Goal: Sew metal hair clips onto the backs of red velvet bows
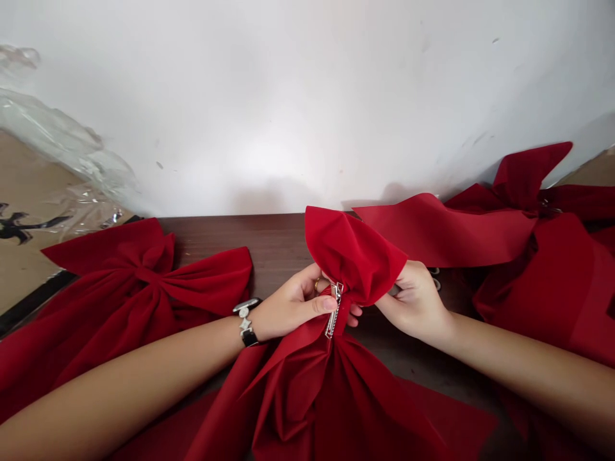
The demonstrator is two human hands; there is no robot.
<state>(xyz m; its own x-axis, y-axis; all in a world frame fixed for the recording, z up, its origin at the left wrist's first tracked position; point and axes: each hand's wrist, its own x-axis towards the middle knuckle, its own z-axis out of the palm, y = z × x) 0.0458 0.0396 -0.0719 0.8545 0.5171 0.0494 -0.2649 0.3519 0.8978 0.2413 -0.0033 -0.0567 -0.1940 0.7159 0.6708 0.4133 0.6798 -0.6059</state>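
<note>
A red fabric bow (pixel 355 256) is held up at the centre, one loop at the top and long tails hanging toward me. A silver metal clip (pixel 335 310) lies along its gathered middle. My left hand (pixel 300 301) is closed round that middle, thumb pressed on the clip and fingertips showing behind the bow. My right hand (pixel 416 298) grips the right side of the upper loop, its fingers mostly hidden behind the cloth.
A finished-looking red bow (pixel 148 275) lies at the left on the dark wooden table (pixel 273 240). More red bows and fabric (pixel 533 250) are piled at the right. Cardboard with clear plastic (pixel 62 147) stands at the left, against a white wall (pixel 288 96).
</note>
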